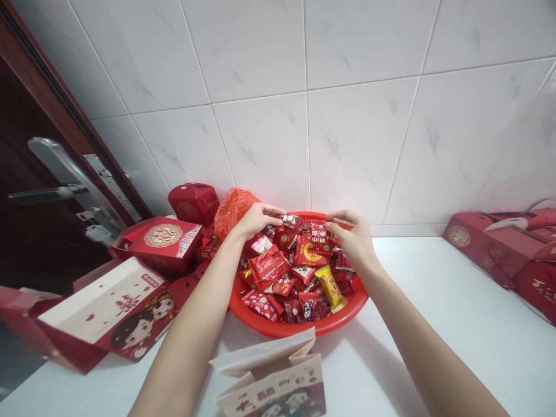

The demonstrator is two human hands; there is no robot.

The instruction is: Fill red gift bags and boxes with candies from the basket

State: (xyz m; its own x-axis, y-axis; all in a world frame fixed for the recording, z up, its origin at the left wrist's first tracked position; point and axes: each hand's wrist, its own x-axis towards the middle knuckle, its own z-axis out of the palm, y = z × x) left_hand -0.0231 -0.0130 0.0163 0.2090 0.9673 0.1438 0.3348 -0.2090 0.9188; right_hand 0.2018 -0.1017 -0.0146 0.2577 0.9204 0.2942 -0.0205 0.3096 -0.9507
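A red plastic basket (299, 330) full of wrapped candies and snacks stands on the white table against the tiled wall. Over its far left rim reaches my left hand (259, 220), its fingertips closed on a small dark-red wrapped candy (291, 220). At the far right of the basket, my right hand (355, 236) grips a red snack packet (320, 234) by its right edge. A yellow-wrapped snack (330, 288) and a shiny red packet (269, 267) lie on the pile. An open paper gift bag (278, 379) stands in front of the basket, its lower part cut off.
Red gift boxes (167, 240) and an open cream-and-red box (104, 307) crowd the left side, beside a red plastic bag (234, 209). More red boxes (490, 246) sit at the right against the wall. A dark door with a metal handle (56, 168) is at far left.
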